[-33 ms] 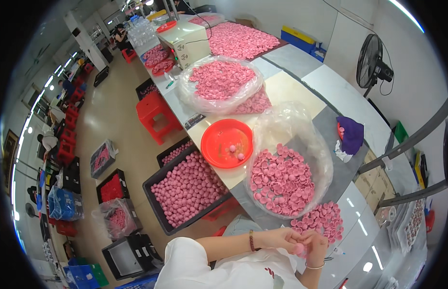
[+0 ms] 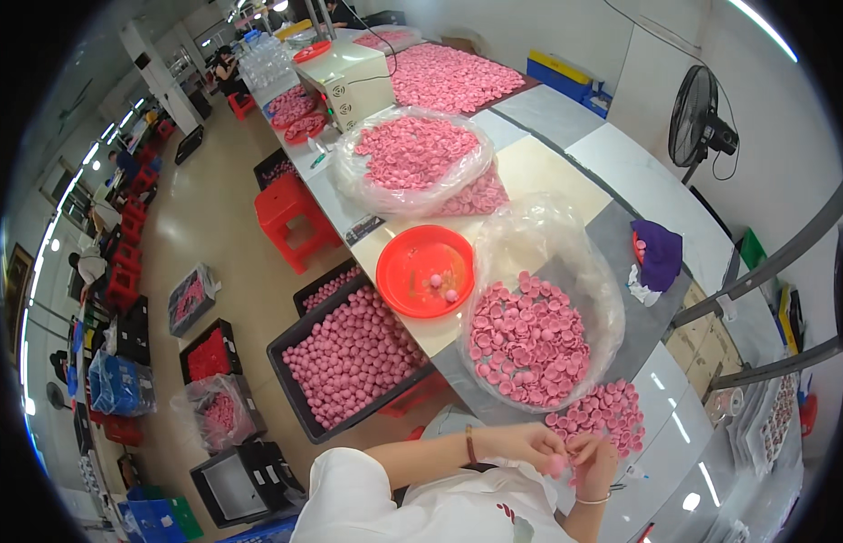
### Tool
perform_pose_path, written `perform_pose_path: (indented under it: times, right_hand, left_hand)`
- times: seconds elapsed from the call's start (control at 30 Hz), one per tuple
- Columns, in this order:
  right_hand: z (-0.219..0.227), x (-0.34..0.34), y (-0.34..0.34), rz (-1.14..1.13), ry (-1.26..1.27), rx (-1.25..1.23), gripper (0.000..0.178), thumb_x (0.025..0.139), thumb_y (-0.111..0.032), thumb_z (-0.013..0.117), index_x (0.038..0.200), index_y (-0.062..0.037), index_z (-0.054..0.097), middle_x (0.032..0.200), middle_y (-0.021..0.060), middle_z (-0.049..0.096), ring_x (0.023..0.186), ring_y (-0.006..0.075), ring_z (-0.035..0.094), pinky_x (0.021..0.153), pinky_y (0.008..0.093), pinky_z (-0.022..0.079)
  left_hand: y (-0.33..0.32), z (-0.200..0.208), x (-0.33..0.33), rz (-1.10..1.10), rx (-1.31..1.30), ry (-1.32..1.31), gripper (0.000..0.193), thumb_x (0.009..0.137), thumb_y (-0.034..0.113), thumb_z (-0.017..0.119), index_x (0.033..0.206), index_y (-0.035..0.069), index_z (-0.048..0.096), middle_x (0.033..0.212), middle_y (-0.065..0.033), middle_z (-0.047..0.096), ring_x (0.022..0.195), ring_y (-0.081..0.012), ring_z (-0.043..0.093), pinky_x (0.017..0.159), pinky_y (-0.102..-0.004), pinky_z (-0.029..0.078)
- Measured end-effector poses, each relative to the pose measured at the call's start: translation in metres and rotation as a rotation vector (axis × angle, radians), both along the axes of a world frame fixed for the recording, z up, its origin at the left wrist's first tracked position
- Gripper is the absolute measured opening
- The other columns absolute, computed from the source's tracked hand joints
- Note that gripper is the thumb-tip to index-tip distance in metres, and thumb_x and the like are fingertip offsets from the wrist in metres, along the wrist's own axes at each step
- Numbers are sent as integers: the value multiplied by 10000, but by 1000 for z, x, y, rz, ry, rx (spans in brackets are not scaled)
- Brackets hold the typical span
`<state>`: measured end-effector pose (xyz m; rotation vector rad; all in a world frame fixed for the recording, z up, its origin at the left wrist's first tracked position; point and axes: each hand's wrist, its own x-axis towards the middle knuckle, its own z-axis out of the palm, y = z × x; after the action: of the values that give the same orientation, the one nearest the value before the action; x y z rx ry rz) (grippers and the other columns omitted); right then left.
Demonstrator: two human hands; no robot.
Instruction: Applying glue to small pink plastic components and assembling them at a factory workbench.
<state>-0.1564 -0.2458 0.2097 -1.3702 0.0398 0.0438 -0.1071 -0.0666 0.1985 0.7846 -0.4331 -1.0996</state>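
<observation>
My left hand [image 2: 533, 447], with a beaded band at its wrist, is closed on a small pink ball [image 2: 555, 465]. Just beside it, my right hand [image 2: 592, 458], wearing a thin bangle, has its fingers pinched together. Whatever those fingers hold is too small to make out. Beyond the hands lies a loose heap of pink cup-shaped half shells [image 2: 612, 414] on the table. More half shells [image 2: 530, 348] fill a clear plastic bag [image 2: 610, 299] lying open behind that heap. A red round basin [image 2: 412, 303] to the left of the bag holds pink balls [image 2: 435, 281].
Below the table's left edge stands a dark crate [image 2: 304, 412] full of pink balls. A red stool [image 2: 290, 213] is farther along. Another bag [image 2: 417, 149] of pink shells and a cream machine [image 2: 354, 77] stand on the table. At right are a black fan [image 2: 698, 118] and a purple cloth [image 2: 661, 258].
My two hands have come slightly apart. The left one has moved a little left with the pink ball, which shows beneath its fingers.
</observation>
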Motion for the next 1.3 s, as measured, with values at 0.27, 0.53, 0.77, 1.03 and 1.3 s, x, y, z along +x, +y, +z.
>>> perform_pose_path:
  times: [0.27,0.53,0.77,1.03,1.3]
  right_hand:
    - [-78,-37,-41,-574,225,52,401,913,-299,398,584,-74,441,550,4,459,443,87,408,395,202,301]
    - [-173,-101,-130,-1157,396,-110,272,796,-251,574,912,-11,519,819,91,504,647,154,483,520,254,380]
    - [-204,-97,-186,-1285,433,-1167,603,663,-181,710,1163,16,438,1142,163,449,958,253,480,812,369,394]
    - [-256,-80,-213,-1038,376,-766,555,709,-231,680,1157,12,461,1011,136,532,892,225,511,779,315,412]
    - [-251,-64,-222,-1021,347,-874,458,733,-262,646,1097,-7,534,937,130,544,791,220,523,693,313,426]
  left_hand:
    - [125,-133,137,1215,1215,-821,275,710,248,659,904,67,586,705,-95,599,662,-218,581,598,-340,455]
    - [156,-183,165,915,1963,-790,573,716,386,597,1183,93,441,1231,-157,388,1158,-312,333,913,-492,285]
    - [45,-155,129,650,1192,-1500,563,679,319,622,1190,168,442,1288,-157,344,1231,-322,264,957,-533,210]
    - [19,-207,115,662,1102,-1710,316,700,211,593,1006,146,552,1220,-107,416,1207,-299,300,910,-504,273]
    - [-4,-159,110,958,835,-1063,303,732,150,590,1028,105,543,934,-80,540,816,-220,538,697,-316,431]
